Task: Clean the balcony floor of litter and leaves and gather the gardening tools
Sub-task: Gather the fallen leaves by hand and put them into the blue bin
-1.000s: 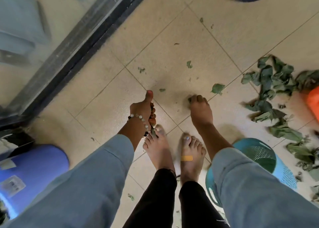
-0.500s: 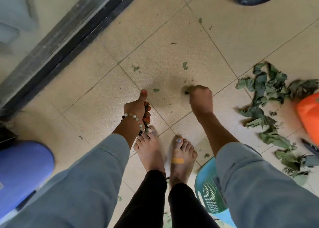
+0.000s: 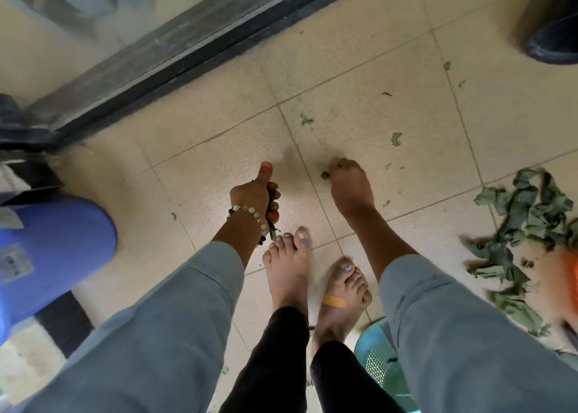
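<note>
My left hand (image 3: 255, 198) hangs low over the tiled floor (image 3: 219, 162), fingers curled round a small bunch of leaf bits, thumb sticking up. My right hand (image 3: 350, 184) reaches down to the floor just right of it and pinches a small green leaf scrap (image 3: 325, 174) at its fingertips. A pile of wilted green leaves (image 3: 528, 215) lies on the tiles at the right. Small leaf fragments (image 3: 396, 138) are scattered on the tile beyond my right hand. My bare feet (image 3: 291, 262) stand right below both hands.
A teal mesh basket (image 3: 378, 362) sits behind my right foot. A blue container (image 3: 50, 250) stands at the left, an orange object (image 3: 570, 275) at the right edge, a dark pot (image 3: 556, 43) at the top right. A sliding-door track (image 3: 187, 52) runs along the far side.
The view has swung left, so the leaf pile and basket sit further right. My right hand now has a leaf scrap between its fingertips; my left hand keeps its bunch.
</note>
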{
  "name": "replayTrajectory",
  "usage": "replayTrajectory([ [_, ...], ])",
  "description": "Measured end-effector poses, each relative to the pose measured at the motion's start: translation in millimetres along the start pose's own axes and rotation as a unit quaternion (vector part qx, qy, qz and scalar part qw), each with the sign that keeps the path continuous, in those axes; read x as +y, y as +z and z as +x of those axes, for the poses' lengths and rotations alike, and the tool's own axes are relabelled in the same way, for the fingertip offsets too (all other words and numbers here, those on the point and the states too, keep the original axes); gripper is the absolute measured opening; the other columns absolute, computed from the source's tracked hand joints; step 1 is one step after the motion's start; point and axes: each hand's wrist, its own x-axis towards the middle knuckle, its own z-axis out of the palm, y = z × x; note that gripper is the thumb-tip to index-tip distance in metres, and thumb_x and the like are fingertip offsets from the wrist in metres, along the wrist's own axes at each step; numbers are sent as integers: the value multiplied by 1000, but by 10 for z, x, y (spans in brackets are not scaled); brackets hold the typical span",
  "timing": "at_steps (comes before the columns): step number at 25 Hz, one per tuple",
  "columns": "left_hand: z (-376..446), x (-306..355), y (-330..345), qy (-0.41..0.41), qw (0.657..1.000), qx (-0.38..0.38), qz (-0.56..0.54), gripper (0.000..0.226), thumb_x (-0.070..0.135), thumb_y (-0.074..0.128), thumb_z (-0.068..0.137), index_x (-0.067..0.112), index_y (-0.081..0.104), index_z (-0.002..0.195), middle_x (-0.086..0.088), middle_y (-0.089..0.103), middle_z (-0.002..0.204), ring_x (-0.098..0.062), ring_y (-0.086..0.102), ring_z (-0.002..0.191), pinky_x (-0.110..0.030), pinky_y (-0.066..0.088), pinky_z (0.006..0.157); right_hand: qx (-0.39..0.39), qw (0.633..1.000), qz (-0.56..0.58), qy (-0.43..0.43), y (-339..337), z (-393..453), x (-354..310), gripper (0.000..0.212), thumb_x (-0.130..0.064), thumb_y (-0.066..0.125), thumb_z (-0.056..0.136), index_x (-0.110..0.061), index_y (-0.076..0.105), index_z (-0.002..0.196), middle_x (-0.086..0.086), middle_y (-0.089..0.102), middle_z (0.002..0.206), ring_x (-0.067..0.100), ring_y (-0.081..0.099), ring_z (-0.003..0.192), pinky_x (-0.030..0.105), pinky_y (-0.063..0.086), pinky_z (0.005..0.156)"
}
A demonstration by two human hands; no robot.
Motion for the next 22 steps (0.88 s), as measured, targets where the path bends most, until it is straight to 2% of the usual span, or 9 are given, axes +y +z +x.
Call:
replayTrajectory([
  [2,268,-260,88,-43,998,-7,-46,28,6,48,93,16,48,118,-19,57,106,-33,57,91,-44,43,73,13,948,235,212,-190,-43,-22,8,4,64,81,2,70,76,13,64,75,24,61,71,20,48,65],
  [4,432,176,-231,-223,938,-51,-261,20,29,39,102,31,58,109,-18,58,110,-12,59,82,-28,47,68,-18,765,550,334,-499,-87,-210,12,3,62,86,0,66,75,10,59,73,20,56,72,21,46,64],
  [5,358,547,-447,-346,836,-118,-408,26,47,37,101,37,61,94,-14,62,104,3,56,68,-14,44,58,-33,678,652,339,-663,-141,-372,14,5,57,88,2,64,76,10,61,71,19,57,69,23,49,63],
  [7,-159,1227,-911,-286,851,-70,-435,41,55,48,94,24,56,68,-4,63,70,0,47,42,-12,36,37,-88,612,720,316,-1067,-309,-882,15,3,50,92,5,64,86,10,69,76,17,65,71,24,54,67],
  [8,-330,1466,-1229,-292,785,-57,-544,44,50,53,93,17,52,64,-2,59,59,-5,45,37,-15,36,35,-120,605,728,299,-1273,-417,-1197,16,0,48,93,6,64,93,11,71,84,19,67,78,26,55,74],
  [12,-1069,1943,-2248,-283,666,51,-688,43,44,59,92,12,52,64,0,57,48,-13,56,39,-28,50,57,-159,602,731,281,-1816,-745,-2489,33,-6,60,87,12,60,114,27,61,116,33,60,107,43,45,103],
  [15,-1222,1851,-3032,-252,620,118,-733,45,42,56,95,12,54,62,-1,61,55,-17,63,56,-34,52,72,-187,636,704,255,-2021,-884,-3448,15,3,55,89,10,62,100,21,67,99,28,66,93,37,54,90],
  [19,-1183,1527,-4056,-220,677,211,-670,43,33,47,100,10,60,67,1,64,56,-14,63,56,-24,54,61,-221,774,573,153,-1799,-909,-4552,8,-4,57,89,-8,65,89,13,70,96,29,65,95,48,50,96],
  [22,-1043,1130,-4548,-226,685,239,-650,44,40,44,100,12,64,72,-5,66,74,-25,64,80,-32,53,81,-241,863,434,94,-1387,-863,-5116,17,-25,55,80,-21,63,94,6,70,101,24,66,97,50,51,92],
])
